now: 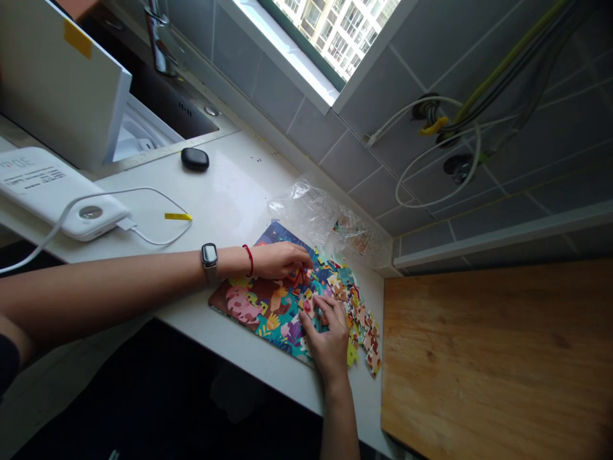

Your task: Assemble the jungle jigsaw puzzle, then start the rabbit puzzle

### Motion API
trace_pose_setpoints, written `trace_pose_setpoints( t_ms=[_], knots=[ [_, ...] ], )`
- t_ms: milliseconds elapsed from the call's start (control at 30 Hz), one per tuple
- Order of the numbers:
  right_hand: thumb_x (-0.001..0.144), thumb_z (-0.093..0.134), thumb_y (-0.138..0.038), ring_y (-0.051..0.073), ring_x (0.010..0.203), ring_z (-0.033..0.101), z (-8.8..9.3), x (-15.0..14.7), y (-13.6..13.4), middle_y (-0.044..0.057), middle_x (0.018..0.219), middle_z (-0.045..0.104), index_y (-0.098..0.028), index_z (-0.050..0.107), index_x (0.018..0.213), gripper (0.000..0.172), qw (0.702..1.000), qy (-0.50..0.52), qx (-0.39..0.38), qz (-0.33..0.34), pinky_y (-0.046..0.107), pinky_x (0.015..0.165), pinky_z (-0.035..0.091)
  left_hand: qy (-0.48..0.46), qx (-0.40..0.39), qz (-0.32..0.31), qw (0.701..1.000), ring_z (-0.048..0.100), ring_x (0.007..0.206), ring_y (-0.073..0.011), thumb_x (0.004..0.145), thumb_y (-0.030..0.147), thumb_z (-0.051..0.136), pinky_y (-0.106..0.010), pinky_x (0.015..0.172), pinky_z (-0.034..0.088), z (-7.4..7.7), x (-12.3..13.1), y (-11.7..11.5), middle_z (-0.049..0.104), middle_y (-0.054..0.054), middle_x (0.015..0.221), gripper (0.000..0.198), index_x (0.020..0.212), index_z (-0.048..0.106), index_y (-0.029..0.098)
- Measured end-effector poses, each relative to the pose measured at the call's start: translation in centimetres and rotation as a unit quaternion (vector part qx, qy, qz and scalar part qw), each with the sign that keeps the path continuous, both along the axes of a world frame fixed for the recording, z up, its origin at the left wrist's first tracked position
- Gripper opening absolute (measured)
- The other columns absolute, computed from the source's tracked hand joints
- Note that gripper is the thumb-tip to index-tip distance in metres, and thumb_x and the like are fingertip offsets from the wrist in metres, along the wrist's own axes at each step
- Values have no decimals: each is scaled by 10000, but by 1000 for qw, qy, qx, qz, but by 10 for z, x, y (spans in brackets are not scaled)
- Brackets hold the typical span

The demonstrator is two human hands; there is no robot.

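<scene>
Left grip (280, 260) curled narrow; right grip (330, 338) narrow over pale piece (307, 306), hold unclear. Multicoloured cardboard jigsaw (244, 303) lay below crinkled clear plastic bag (306, 211) on white surface (230, 191); left part assembled, heap of loose pieces (364, 326) remained.

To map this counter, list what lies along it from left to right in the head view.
white power bank → black oval case → jigsaw puzzle → wooden board
</scene>
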State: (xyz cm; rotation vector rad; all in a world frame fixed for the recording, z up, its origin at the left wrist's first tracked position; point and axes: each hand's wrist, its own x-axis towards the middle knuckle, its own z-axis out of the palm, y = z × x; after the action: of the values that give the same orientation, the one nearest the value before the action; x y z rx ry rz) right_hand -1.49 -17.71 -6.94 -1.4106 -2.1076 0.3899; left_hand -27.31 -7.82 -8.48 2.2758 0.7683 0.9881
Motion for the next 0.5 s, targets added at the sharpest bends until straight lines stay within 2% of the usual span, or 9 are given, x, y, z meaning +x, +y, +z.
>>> trace_pose_setpoints(
  t_ms=[300, 500],
  knots=[
    [967, 688, -411, 290, 1175, 667, 2, 26, -4, 127, 1235, 719, -225, 797, 1171, 297, 999, -22, 11, -42, 492, 1053, 553, -14, -3, -18, 1000, 726, 894, -168, 1023, 96, 506, -258, 845, 554, 3, 1, 1, 770, -99, 1058, 278, 1148, 747, 153],
    [955, 728, -402, 284, 1195, 659, 11, 25, 3, 115, 1243, 729, -243, 796, 1169, 275, 1000, -22, 15, 3, 483, 1063, 543, -13, -16, -29, 999, 729, 933, -171, 1050, 118, 484, -257, 876, 547, 3, 0, 1, 776, -106, 1082, 279, 1153, 742, 150]
  ],
)
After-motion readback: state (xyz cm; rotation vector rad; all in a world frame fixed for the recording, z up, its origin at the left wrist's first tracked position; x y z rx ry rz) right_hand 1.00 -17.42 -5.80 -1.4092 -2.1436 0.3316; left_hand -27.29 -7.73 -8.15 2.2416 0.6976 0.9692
